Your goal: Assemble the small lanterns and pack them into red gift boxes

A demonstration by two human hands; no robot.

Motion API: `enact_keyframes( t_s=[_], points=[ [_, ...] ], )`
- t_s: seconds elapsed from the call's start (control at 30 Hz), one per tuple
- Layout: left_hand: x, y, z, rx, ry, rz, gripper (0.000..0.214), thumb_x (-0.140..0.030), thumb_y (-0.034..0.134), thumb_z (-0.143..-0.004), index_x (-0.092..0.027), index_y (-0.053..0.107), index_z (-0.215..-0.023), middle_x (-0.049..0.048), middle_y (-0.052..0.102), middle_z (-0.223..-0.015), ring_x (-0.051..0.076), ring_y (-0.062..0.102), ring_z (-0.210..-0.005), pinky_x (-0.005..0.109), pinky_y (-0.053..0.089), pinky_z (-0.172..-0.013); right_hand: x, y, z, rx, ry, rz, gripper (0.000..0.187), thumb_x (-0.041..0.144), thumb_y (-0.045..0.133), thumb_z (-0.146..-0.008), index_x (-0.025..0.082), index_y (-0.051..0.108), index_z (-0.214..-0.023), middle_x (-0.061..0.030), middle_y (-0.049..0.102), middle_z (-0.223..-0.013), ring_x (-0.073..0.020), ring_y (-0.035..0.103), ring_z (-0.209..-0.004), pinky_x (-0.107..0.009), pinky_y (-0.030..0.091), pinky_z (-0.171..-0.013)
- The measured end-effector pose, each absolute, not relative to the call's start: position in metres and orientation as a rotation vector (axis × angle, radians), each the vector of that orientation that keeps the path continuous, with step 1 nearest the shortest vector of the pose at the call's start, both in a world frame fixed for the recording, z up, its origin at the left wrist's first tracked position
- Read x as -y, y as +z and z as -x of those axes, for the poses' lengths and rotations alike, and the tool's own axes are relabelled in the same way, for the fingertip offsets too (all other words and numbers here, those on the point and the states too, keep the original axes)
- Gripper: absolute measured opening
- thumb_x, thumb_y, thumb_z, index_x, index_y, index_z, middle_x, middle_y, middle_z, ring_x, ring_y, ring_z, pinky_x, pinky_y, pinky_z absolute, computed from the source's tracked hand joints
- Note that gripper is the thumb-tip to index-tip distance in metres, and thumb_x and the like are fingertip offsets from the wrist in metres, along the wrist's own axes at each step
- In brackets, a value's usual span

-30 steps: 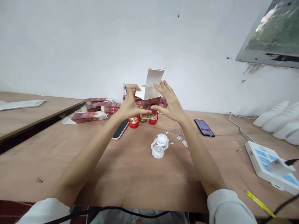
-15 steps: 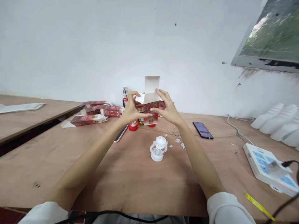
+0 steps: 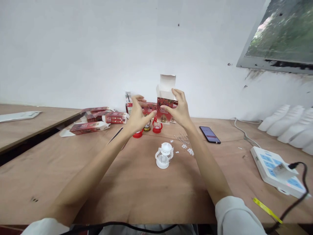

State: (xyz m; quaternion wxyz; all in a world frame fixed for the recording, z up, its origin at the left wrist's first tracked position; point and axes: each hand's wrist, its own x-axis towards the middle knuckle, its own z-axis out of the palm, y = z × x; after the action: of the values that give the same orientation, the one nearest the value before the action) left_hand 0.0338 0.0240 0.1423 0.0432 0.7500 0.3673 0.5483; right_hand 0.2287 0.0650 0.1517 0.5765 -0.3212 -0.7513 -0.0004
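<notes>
A red printed cardboard box (image 3: pixel 163 109) with its white top flaps standing up is held above the far part of the table. My right hand (image 3: pixel 179 109) grips it from the right, thumb on the front face. To the left of the box, my left hand (image 3: pixel 139 114) is apart from it, thumb and fingers spread with nothing between them. Nearer to me, a small white lantern (image 3: pixel 164 156) stands upright on the wooden table (image 3: pixel 137 186). Behind my hands are a red lantern (image 3: pixel 157 126) and a gold lantern (image 3: pixel 147 127), partly covered.
Flattened red boxes (image 3: pixel 90 127) lie at the left. Small white pieces (image 3: pixel 184 146) and a phone (image 3: pixel 209 134) are right of centre. Further right are a power strip (image 3: pixel 276 171), white ribbed objects (image 3: pixel 286 125) and a yellow strip (image 3: pixel 266 210). A gap (image 3: pixel 36 135) divides the tables.
My left hand has let go of the box flap and moved away to the left. The box has shifted right in my right hand, with its flaps more upright, uncovering the lanterns behind.
</notes>
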Motion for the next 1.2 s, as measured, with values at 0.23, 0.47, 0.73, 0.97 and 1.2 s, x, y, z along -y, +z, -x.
enact_keyframes(
  t_s=[0.23, 0.47, 0.73, 0.97, 1.2],
  points=[
    [0.029, 0.136, -0.066, -0.904, 0.111, -2.937, 0.04, -0.046, 0.063, -0.077, -0.022, 0.057, -0.108, 0.0051, 0.066, -0.103, 0.023, 0.064, -0.085, 0.028, 0.044, -0.067, -0.078, 0.14, -0.231, 1.986, -0.024, 0.811, 0.076, 0.042, 0.076, -0.069, 0.021, 0.043, -0.135, -0.0129, 0.042, -0.134, -0.0302, 0.04, -0.131, -0.05, 0.031, -0.114],
    [0.016, 0.151, -0.054, -0.964, 0.127, -2.905, 0.027, -0.039, 0.066, -0.077, -0.018, 0.064, -0.093, 0.0018, 0.066, -0.078, 0.016, 0.059, -0.067, 0.023, 0.035, -0.056, -0.085, 0.131, -0.23, 2.162, 0.061, 0.805, 0.08, 0.026, 0.084, -0.058, 0.018, 0.049, -0.129, -0.013, 0.05, -0.13, -0.0297, 0.047, -0.126, -0.048, 0.035, -0.11],
    [0.033, 0.201, 0.012, -1.023, 1.088, -2.8, 0.028, -0.034, 0.065, -0.073, -0.021, 0.062, -0.097, -0.0001, 0.066, -0.088, 0.012, 0.056, -0.07, 0.023, 0.04, -0.063, -0.073, 0.136, -0.23, 2.344, 0.394, 0.766, 0.064, 0.017, 0.078, -0.058, 0.017, 0.058, -0.119, -0.0102, 0.057, -0.124, -0.0263, 0.055, -0.116, -0.045, 0.042, -0.101],
    [0.024, 0.2, 0.023, -1.093, 1.259, -2.721, 0.027, -0.03, 0.063, -0.07, -0.021, 0.063, -0.095, 0.0001, 0.066, -0.088, 0.011, 0.055, -0.068, 0.024, 0.043, -0.063, -0.053, 0.146, -0.225, 2.371, 0.748, 0.67, 0.09, 0.031, 0.085, -0.054, 0.02, 0.044, -0.133, -0.0104, 0.053, -0.133, -0.0288, 0.052, -0.119, -0.046, 0.046, -0.096],
    [0.015, 0.201, 0.03, -1.127, 1.068, -2.735, 0.028, -0.032, 0.064, -0.07, -0.021, 0.063, -0.096, -0.0002, 0.066, -0.086, 0.011, 0.054, -0.066, 0.023, 0.041, -0.062, -0.048, 0.15, -0.226, 2.413, 0.773, 0.58, 0.108, 0.036, 0.086, -0.055, 0.026, 0.027, -0.145, -0.0101, 0.048, -0.137, -0.0289, 0.043, -0.129, -0.049, 0.038, -0.106]
  ],
)
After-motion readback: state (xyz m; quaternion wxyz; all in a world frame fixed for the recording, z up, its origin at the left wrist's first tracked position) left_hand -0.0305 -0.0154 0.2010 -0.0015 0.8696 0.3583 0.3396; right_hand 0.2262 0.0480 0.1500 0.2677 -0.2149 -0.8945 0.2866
